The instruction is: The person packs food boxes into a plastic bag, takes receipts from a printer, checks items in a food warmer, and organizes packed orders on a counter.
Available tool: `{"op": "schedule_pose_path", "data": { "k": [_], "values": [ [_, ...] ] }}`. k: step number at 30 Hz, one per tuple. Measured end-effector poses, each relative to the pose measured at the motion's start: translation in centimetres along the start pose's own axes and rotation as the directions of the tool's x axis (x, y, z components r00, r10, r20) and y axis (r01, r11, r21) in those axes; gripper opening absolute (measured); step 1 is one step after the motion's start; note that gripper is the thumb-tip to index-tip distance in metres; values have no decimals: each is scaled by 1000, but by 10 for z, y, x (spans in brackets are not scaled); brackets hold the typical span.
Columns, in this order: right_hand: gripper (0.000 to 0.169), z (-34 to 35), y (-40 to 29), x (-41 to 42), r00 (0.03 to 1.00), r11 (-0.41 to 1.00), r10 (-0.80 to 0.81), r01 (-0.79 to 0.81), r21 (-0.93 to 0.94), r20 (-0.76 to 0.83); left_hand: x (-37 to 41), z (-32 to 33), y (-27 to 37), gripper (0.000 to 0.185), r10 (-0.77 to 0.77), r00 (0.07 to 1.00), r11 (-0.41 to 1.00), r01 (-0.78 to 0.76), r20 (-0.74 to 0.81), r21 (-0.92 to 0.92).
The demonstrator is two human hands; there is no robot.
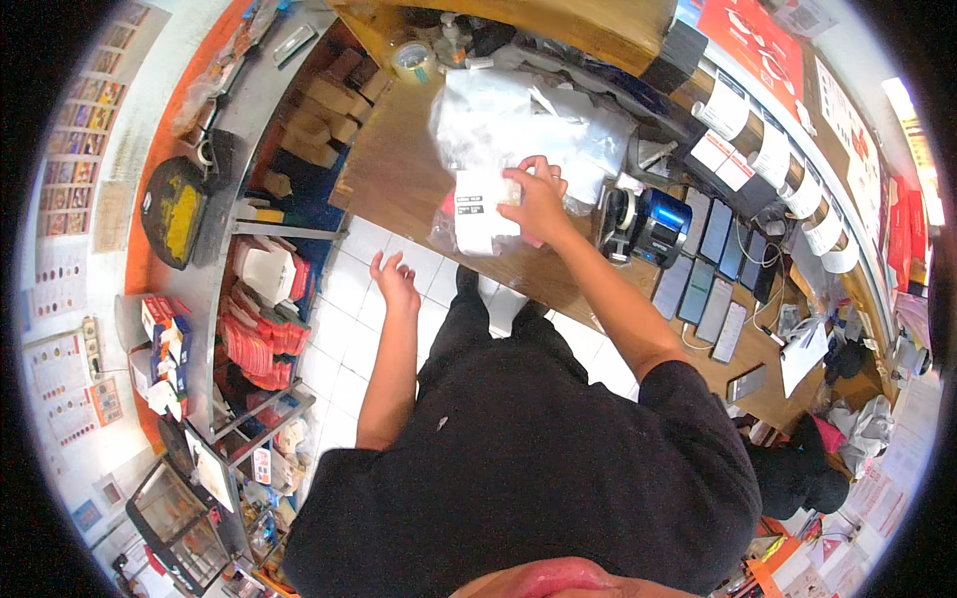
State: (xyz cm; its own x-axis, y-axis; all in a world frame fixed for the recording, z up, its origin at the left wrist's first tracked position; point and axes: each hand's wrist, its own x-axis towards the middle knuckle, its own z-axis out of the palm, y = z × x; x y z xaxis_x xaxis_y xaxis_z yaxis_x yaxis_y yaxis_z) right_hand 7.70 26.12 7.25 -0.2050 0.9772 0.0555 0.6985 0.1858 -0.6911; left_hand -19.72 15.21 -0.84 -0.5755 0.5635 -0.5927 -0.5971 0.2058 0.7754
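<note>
My right hand (540,203) is over the wooden counter, its thumb and fingers at a white printed paper slip (475,213). The slip lies on a clear plastic bag (443,233) with something red under it, near the counter's edge. Whether the fingers pinch the slip or only touch it, I cannot tell. Just beyond lie pale, shiny plastic bags (486,112) in a loose pile. My left hand (396,282) hangs above the white tiled floor, off the counter, with its fingers apart and nothing in it.
A receipt printer (661,228) and several phones (699,290) with cables stand to the right on the counter (381,161). Tape rolls (413,60) sit at the far end. Paper slips (798,190) hang along a rail. At left, a metal shelf (288,230) holds red and white cartons (265,269).
</note>
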Motion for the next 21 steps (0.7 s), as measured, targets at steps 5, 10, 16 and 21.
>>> {"op": "schedule_pose_path", "data": {
  "k": [5, 10, 16, 21],
  "values": [
    [60, 10, -11, 5, 981, 995, -87, 94, -31, 175, 24, -104, -10, 53, -38, 985, 999, 39, -165, 5],
    [71, 7, -9, 4, 983, 988, -17, 44, -147, 180, 55, -146, -20, 44, -237, 970, 955, 243, -55, 169],
    [61, 7, -42, -3, 984, 967, 120, -86, -241, 129, 97, -176, 44, 43, -132, 989, 977, 118, 67, 178],
    [34, 39, -18, -10, 995, 943, -9, -25, -332, -102, 174, -239, 107, 41, -105, 994, 991, 108, -43, 80]
  ]
}}
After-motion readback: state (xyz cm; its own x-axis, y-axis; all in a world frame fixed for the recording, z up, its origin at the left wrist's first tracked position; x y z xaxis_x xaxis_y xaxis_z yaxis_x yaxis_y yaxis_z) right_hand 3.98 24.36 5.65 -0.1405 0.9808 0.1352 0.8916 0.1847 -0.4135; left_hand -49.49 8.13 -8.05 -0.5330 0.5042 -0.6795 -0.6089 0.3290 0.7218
